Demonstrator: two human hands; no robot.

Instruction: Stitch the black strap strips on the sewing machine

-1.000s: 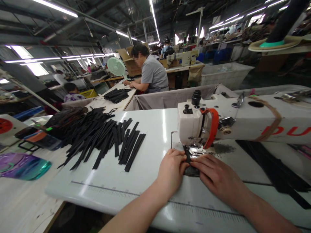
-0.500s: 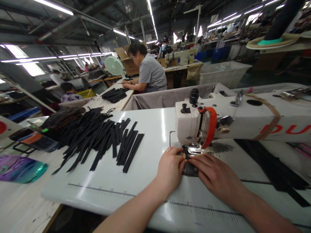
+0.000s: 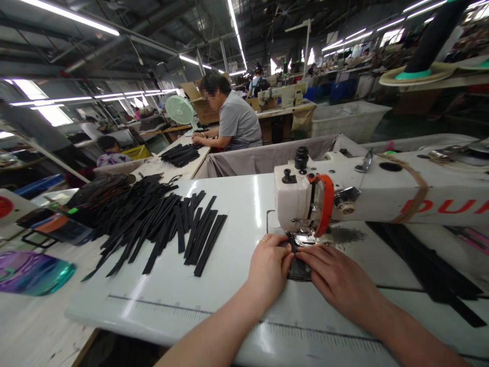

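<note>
At the needle area of a white sewing machine (image 3: 293, 199), my left hand (image 3: 270, 262) and my right hand (image 3: 336, 267) meet, fingertips almost touching. Between them is a small black fabric piece (image 3: 293, 243), right in front of the presser foot. My left thumb and forefinger pinch its left side. The fingers of my right hand are pressed together at its right side. Most of the piece is hidden by my fingers. Many black strips (image 3: 160, 219) lie in a pile on the left of the white machine table (image 3: 237, 239).
More black strips (image 3: 424, 265) lie under the machine arm at the right. A purple and teal bottle (image 3: 36, 272) is at the far left, near a tray (image 3: 63, 227). Across the table, a person in a grey shirt (image 3: 242, 120) works beside a green fan (image 3: 179, 109).
The view has shifted slightly. Both hands stay at the presser foot, and a bit more of the small black piece shows between the fingertips.
</note>
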